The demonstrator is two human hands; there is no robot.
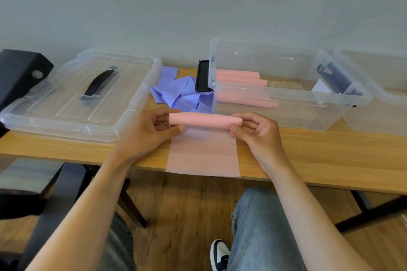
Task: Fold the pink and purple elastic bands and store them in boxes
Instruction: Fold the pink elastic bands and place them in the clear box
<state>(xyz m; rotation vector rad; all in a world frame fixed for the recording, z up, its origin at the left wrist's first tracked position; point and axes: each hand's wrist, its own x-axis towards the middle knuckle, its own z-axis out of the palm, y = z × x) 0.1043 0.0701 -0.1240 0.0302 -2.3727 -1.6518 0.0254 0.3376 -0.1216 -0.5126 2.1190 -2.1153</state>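
A pink elastic band point(203, 152) lies across the table's front edge, its far end wound into a roll. My left hand point(152, 128) pinches the roll's left end and my right hand point(255, 131) pinches its right end. Behind the roll lies a loose heap of purple bands point(178, 93). A clear open box point(275, 103) stands at the right of the heap, and several rolled pink bands point(241, 79) lie inside it.
A clear lid with a black handle point(81, 97) lies at the left of the wooden table point(330, 156). A second clear box point(383, 99) stands far right. A black object point(202, 77) leans against the open box. A dark chair point(19, 70) stands at left.
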